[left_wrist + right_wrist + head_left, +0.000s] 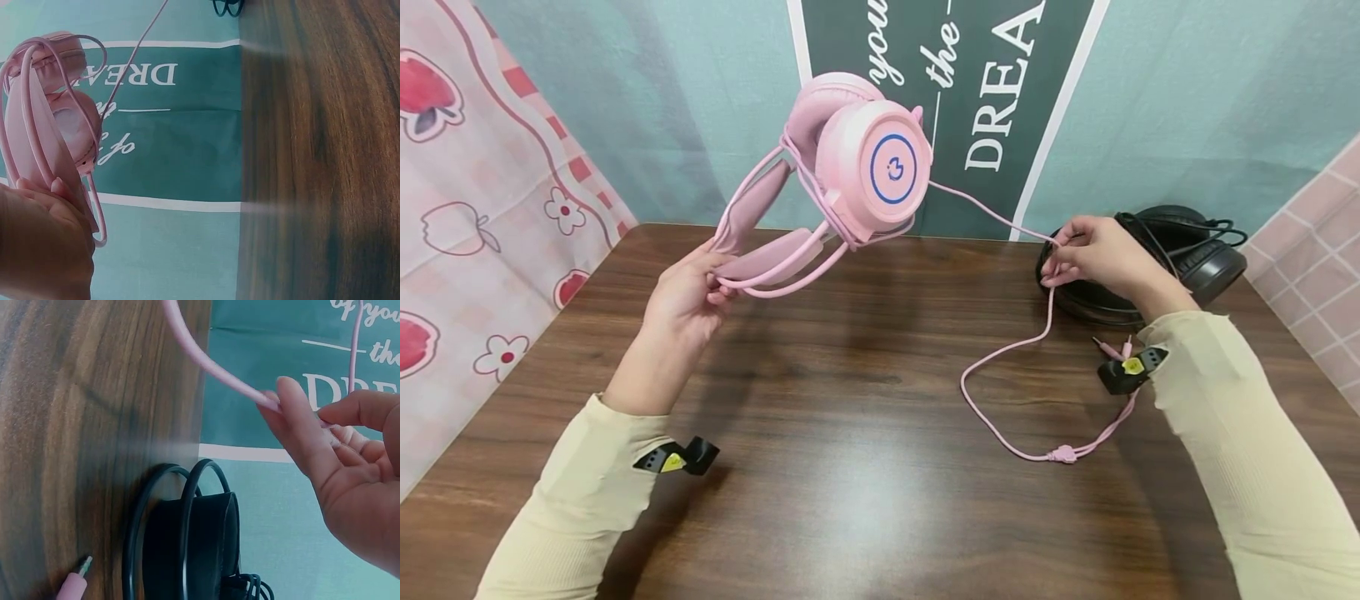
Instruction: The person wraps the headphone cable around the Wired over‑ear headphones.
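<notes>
Pink headphones are held up above the table, tilted, with the ear cups toward the back wall. My left hand grips them by the headband. Pink cable is looped around the band and cups, also visible in the left wrist view. My right hand pinches the pink cable between thumb and fingers, above the table's right side. From there the cable drops to the table in a curve, through a splitter, to two pink plugs partly behind the right wrist's camera.
Black headphones with a black cable lie at the back right, partly behind the right hand. The brown wooden table meets a teal cloth at the back. A patterned pink cloth hangs at left and pink tiles stand at right.
</notes>
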The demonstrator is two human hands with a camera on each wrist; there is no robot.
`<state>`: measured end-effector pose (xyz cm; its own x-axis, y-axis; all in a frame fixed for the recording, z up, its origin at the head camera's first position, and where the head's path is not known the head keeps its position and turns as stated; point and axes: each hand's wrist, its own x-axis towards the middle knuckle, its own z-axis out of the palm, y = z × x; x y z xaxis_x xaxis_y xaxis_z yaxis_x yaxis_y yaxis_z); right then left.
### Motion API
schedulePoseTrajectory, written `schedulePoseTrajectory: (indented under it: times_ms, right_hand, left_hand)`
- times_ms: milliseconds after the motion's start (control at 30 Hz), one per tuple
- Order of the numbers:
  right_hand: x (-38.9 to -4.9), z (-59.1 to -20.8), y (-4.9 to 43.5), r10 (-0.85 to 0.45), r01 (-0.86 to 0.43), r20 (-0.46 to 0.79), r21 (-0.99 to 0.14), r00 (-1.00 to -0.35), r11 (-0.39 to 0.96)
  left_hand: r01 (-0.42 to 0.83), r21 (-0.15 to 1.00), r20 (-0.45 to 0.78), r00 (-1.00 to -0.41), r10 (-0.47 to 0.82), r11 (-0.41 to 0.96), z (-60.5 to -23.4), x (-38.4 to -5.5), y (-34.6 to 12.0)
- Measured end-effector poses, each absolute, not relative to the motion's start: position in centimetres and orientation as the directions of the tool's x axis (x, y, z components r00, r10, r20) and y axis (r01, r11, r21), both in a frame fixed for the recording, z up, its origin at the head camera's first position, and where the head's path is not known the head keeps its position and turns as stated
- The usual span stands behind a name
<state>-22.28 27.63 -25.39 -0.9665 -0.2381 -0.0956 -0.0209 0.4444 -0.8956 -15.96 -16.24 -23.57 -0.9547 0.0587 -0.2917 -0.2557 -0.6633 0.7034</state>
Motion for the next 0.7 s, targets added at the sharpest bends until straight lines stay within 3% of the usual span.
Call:
schedulePoseTrajectory:
  times_ms: [333,700]
  right_hand:
    - [-21.9,-26.2,27.6,-0.261,-0.01,-0.119,-0.895,-0.958,0.446]
    - [-21.7,-27.5,27.4,-0.375,-0.038,-0.129,-0.913,-0.918,0.406]
  left_hand:
    - [-0.26,0.703,-0.291,-0.954,0.065,-0.662,-23.8,-15.8,-16.1]
    - [-0.277,0.652,-0.365,-0.931,0.029,-0.706,-24.7,-16.0,-15.8]
